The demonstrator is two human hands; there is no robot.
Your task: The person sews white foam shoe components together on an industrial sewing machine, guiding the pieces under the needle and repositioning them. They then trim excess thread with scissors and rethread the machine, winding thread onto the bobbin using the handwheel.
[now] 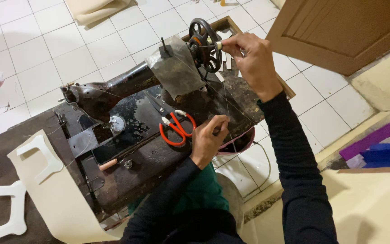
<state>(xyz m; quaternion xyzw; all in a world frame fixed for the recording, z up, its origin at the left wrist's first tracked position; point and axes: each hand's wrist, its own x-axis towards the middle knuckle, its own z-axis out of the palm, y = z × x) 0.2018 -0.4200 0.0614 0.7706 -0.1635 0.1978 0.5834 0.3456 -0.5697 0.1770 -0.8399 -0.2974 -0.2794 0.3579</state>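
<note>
So the right hand [253,61] is up by the handwheel [205,44] of this old black sewing machine [113,97], fingers pinched around a small pale bobbin [219,44], held right against the wheel's rim, probably so it sits where the thread feeds on. The left hand [208,138] is lower down over the machine bed, fingertips pinched shut on the thread [226,101], which runs as a thin line up toward the right hand. Looks like it's kept taut between the two hands so it doesn't tangle, though the line is so fine I can't follow all of it.

Just beside the left hand there's a pair of orange-handled scissors [177,129] lying flat on the bed, within easy reach. A cloudy plastic sheet [177,68] is draped over the machine's arm, maybe as a dust cover. Further left, a big cream sheet [55,199] hangs over the table edge with cut-out shapes [41,153] resting on it. Off to the right, purple and blue strips [380,147] sit well apart.
</note>
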